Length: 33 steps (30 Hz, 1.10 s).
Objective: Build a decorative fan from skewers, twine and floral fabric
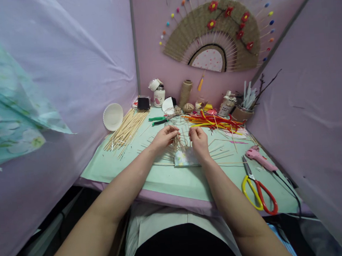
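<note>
My left hand (166,138) is closed around strands of brown twine (176,144) above the half-made fan. Right of it, my right hand (199,141) is pinched, its fingertips on something too small to make out, probably the twine's end. Below both hands lies a half-round piece of floral cloth (184,157), with thin wooden sticks (223,152) spreading out from it to the left and right. The right wrist partly covers the cloth.
Loose sticks (127,131) lie at the left by a white dish (113,117). Green-handled pliers (157,119), red and yellow pipe cleaners (217,121) and a twine roll (185,92) are behind. Scissors (259,192) and a pink glue gun (261,158) lie right.
</note>
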Available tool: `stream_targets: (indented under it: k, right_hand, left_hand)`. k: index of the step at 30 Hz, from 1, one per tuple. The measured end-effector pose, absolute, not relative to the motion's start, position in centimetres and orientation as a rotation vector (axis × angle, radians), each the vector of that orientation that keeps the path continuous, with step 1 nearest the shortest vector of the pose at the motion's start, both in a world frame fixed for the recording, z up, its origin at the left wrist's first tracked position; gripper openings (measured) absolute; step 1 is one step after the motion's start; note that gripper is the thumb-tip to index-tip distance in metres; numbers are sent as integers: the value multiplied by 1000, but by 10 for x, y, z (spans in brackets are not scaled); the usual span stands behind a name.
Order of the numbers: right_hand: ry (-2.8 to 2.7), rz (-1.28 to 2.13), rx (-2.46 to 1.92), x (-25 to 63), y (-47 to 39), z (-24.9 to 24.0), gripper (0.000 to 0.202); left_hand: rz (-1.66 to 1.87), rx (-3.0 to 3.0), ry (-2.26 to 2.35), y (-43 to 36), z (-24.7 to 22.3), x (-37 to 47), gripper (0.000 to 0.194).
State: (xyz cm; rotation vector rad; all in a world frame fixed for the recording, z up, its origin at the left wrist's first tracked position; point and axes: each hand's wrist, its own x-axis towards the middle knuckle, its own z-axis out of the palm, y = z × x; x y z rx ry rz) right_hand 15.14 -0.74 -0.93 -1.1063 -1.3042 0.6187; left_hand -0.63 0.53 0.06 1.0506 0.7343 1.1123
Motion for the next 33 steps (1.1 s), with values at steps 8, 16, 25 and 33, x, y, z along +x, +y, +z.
stream_targets:
  k: [8, 16, 25, 33]
  right_hand:
    - [-1310, 623, -1131, 150, -10, -7, 29]
    - [-1344, 650, -1126, 149, -13, -4, 28]
    - [-1393, 718, -1234, 150, -9, -8, 65]
    - [-1429, 614, -1209, 149, -18, 2, 51]
  left_hand:
    - [1117, 1051, 753, 5, 3, -4, 22]
    - [1182, 1120, 684, 12, -9, -1, 28]
    - [1324, 1079, 731, 11, -1, -3, 30]
    - [1314, 1006, 711, 6, 6, -3, 32]
